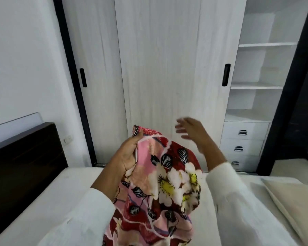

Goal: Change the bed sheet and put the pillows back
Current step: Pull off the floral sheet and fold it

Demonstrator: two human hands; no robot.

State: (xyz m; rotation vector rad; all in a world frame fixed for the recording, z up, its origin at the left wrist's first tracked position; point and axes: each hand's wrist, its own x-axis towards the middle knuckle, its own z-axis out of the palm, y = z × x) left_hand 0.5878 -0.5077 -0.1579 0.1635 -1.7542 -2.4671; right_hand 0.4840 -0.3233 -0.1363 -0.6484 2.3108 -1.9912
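A red and pink floral bed sheet (160, 183) with white and yellow flowers hangs bunched in front of me, over the bare white mattress (60, 192). My left hand (130, 153) grips its upper edge, thumb on the cloth. My right hand (194, 134) is raised to the right of the sheet, blurred, fingers spread, holding nothing. A cream pillow (295, 201) lies on the mattress at the right edge.
A dark wooden headboard (25, 157) stands at the left. Behind the bed is a white wardrobe (158, 68) with sliding doors, open shelves (261, 86) and drawers (244, 144) at the right. A dark door frame (288, 103) borders the shelves.
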